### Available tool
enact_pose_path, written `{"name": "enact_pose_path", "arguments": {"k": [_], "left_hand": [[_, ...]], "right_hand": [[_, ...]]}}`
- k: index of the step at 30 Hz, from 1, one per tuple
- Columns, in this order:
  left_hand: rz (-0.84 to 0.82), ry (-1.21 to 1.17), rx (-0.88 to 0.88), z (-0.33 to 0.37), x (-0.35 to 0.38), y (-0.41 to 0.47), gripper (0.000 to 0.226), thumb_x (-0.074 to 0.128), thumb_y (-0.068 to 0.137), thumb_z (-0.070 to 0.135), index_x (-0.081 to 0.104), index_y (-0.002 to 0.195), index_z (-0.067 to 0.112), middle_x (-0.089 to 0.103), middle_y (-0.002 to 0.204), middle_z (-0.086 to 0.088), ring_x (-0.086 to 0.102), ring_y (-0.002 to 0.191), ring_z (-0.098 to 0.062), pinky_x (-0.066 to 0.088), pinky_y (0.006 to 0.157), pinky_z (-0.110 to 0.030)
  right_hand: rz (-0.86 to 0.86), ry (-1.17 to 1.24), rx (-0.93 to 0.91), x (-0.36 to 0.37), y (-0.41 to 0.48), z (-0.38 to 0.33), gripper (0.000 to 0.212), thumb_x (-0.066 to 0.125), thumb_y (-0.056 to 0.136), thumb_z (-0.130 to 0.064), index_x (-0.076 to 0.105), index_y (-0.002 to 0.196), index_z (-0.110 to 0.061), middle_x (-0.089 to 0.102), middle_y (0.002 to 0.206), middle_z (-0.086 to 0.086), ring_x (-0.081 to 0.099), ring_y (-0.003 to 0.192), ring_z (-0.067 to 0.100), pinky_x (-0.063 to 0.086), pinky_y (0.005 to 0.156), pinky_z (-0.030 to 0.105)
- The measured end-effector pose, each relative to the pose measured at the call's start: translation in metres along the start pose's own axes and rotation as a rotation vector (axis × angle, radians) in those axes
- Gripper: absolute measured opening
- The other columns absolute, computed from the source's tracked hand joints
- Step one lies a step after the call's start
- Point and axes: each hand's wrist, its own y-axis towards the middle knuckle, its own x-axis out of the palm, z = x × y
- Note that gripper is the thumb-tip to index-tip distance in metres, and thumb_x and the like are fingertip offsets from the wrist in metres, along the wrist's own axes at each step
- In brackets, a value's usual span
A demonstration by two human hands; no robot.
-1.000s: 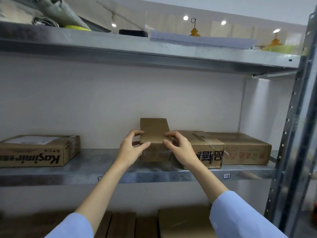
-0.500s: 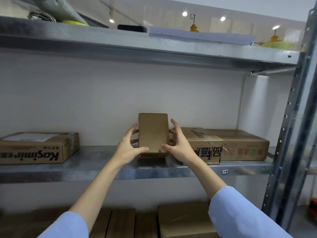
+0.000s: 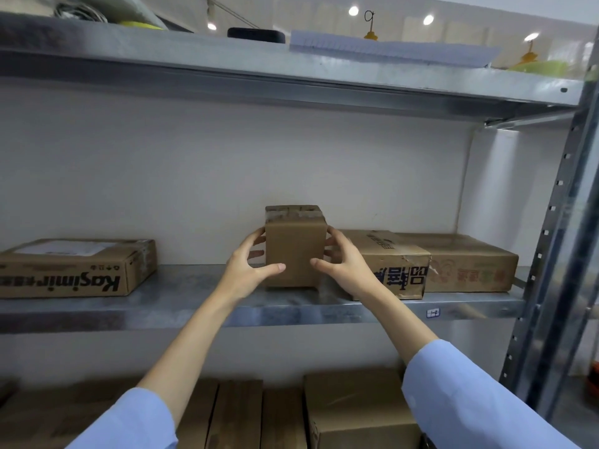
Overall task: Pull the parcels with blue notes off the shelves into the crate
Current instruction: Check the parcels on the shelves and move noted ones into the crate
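A small brown cardboard parcel [image 3: 295, 251] stands upright on the middle metal shelf [image 3: 181, 303], taped across its top. My left hand [image 3: 249, 270] grips its left side and my right hand [image 3: 343, 264] grips its right side, thumbs on the front face. No blue note shows on the faces I can see. No crate is in view.
A flat Kasimir box [image 3: 74, 270] lies at the shelf's left. Two brown boxes [image 3: 395, 264] [image 3: 466, 264] sit right of the parcel. Several cartons [image 3: 356, 409] fill the shelf below. The upper shelf [image 3: 291, 66] overhangs; a steel upright [image 3: 557, 254] stands at right.
The parcel was lying tilted against the neighbouring box; both hands have turned it up onto its end, and it now stands upright facing me.
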Motion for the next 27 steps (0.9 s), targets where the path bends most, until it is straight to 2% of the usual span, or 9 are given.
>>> {"name": "enact_pose_path", "arguments": {"k": [3, 6, 12, 14, 17, 19, 22, 25, 27], "left_hand": [[-0.006, -0.014, -0.012, 0.001, 0.000, -0.001, 0.070, 0.081, 0.078, 0.019, 0.045, 0.138, 0.024, 0.051, 0.137, 0.004, 0.049, 0.126, -0.016, 0.040, 0.102, -0.030], [0.001, -0.011, -0.035, 0.001, 0.001, 0.000, 0.068, 0.081, 0.078, 0.023, 0.044, 0.134, 0.024, 0.050, 0.139, 0.002, 0.047, 0.128, -0.018, 0.040, 0.107, -0.036], [0.016, -0.024, -0.059, -0.001, 0.005, -0.003, 0.085, 0.079, 0.080, 0.024, 0.030, 0.149, 0.027, 0.039, 0.149, -0.001, 0.044, 0.132, -0.022, 0.040, 0.099, -0.027], [0.017, -0.009, -0.066, -0.001, 0.007, -0.003, 0.087, 0.078, 0.081, 0.025, 0.028, 0.152, 0.025, 0.035, 0.152, -0.001, 0.042, 0.130, -0.015, 0.038, 0.096, -0.021], [0.027, 0.040, -0.052, -0.001, 0.009, -0.004, 0.085, 0.078, 0.082, 0.023, 0.030, 0.152, 0.021, 0.033, 0.148, -0.003, 0.037, 0.119, -0.005, 0.034, 0.091, -0.013], [0.041, 0.075, -0.031, -0.002, 0.011, -0.006, 0.078, 0.078, 0.081, 0.022, 0.036, 0.146, 0.021, 0.034, 0.144, -0.003, 0.038, 0.117, -0.005, 0.035, 0.090, -0.014], [0.078, 0.062, -0.015, -0.009, 0.012, -0.006, 0.069, 0.080, 0.079, 0.020, 0.039, 0.134, 0.027, 0.038, 0.141, -0.002, 0.041, 0.119, -0.009, 0.039, 0.094, -0.023], [0.075, 0.009, -0.010, -0.017, 0.011, -0.005, 0.066, 0.082, 0.077, 0.018, 0.040, 0.127, 0.026, 0.044, 0.136, 0.003, 0.045, 0.123, -0.015, 0.042, 0.104, -0.033], [0.064, 0.005, 0.002, -0.019, 0.011, -0.005, 0.067, 0.082, 0.077, 0.015, 0.041, 0.128, 0.022, 0.047, 0.130, 0.008, 0.047, 0.121, -0.014, 0.041, 0.105, -0.032]], "right_hand": [[-0.017, 0.035, 0.019, 0.000, -0.001, 0.000, 0.072, 0.075, 0.085, -0.023, 0.035, 0.145, -0.024, 0.051, 0.135, 0.001, 0.055, 0.122, 0.019, 0.047, 0.106, 0.041], [-0.025, 0.096, 0.053, 0.000, -0.005, -0.002, 0.072, 0.074, 0.087, -0.025, 0.032, 0.144, -0.020, 0.047, 0.135, -0.002, 0.050, 0.125, 0.016, 0.044, 0.104, 0.030], [0.000, 0.108, 0.074, 0.003, -0.009, -0.001, 0.067, 0.074, 0.086, -0.034, 0.031, 0.135, -0.021, 0.043, 0.137, -0.002, 0.046, 0.120, 0.008, 0.041, 0.077, 0.004], [0.008, 0.104, 0.051, 0.007, -0.010, 0.001, 0.077, 0.075, 0.084, -0.035, 0.025, 0.142, -0.023, 0.041, 0.142, 0.000, 0.044, 0.123, 0.009, 0.040, 0.083, 0.007], [0.007, 0.082, 0.028, 0.010, -0.011, 0.003, 0.094, 0.077, 0.082, -0.039, 0.016, 0.153, -0.026, 0.034, 0.152, 0.003, 0.039, 0.135, 0.016, 0.037, 0.103, 0.024], [0.000, 0.048, 0.016, 0.012, -0.010, 0.003, 0.090, 0.076, 0.083, -0.038, 0.021, 0.153, -0.028, 0.031, 0.154, 0.004, 0.038, 0.138, 0.020, 0.035, 0.105, 0.029], [0.009, 0.034, -0.009, 0.013, -0.008, 0.008, 0.071, 0.077, 0.084, -0.028, 0.034, 0.139, -0.034, 0.045, 0.141, 0.001, 0.046, 0.133, 0.020, 0.041, 0.109, 0.033], [0.000, 0.060, -0.010, 0.014, -0.006, 0.013, 0.065, 0.075, 0.085, -0.014, 0.034, 0.132, -0.033, 0.051, 0.132, -0.003, 0.051, 0.127, 0.015, 0.047, 0.102, 0.026], [-0.016, 0.092, 0.002, 0.015, -0.006, 0.015, 0.065, 0.075, 0.085, -0.014, 0.034, 0.133, -0.030, 0.050, 0.134, -0.002, 0.052, 0.126, 0.013, 0.050, 0.096, 0.019]]}}
